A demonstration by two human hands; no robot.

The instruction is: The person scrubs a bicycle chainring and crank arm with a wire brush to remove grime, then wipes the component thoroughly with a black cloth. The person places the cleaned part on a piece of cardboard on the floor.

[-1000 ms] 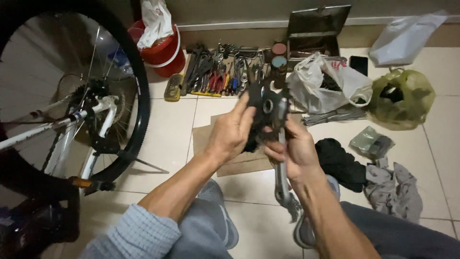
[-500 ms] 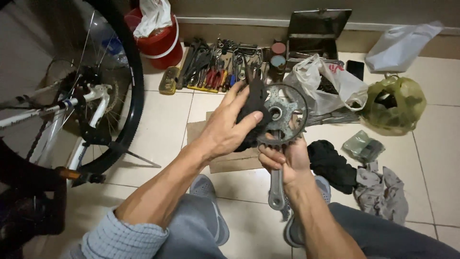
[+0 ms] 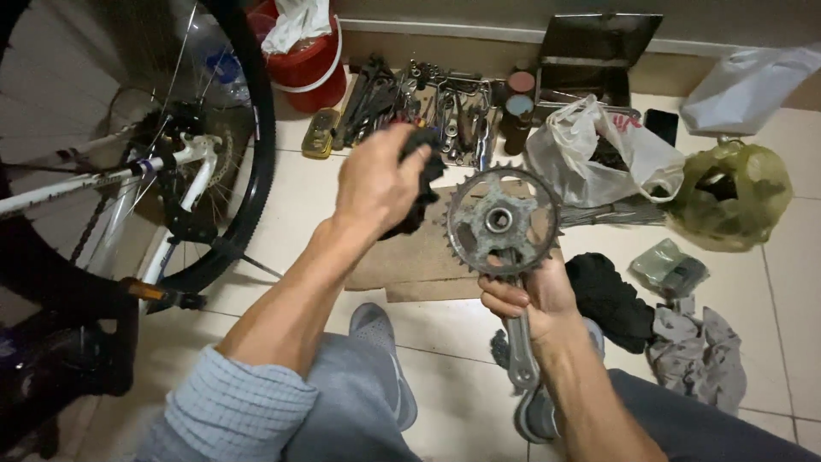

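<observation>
Right hand [image 3: 528, 295] grips the chainring [image 3: 503, 221] by its crank; left hand [image 3: 376, 181] fingers clench a dark rag [image 3: 421, 175] — wipe between teeth, crank held steady.

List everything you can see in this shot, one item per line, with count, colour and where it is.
chainring with crank arm: one, grey metal, centre, held upright
black rag: one, black, left of the chainring
bicycle wheel: one, black tyre, far left
red bucket: one, red, top, by the wall
hand tools: many, mixed, laid out on the floor at top centre
metal box: one, dark, open, top right
plastic bags: three, two white, one green, right
cardboard: one, brown, on the floor at centre
cloths: several, black and grey, lower right
left hand: holds the black rag
right hand: grips the crank arm
</observation>
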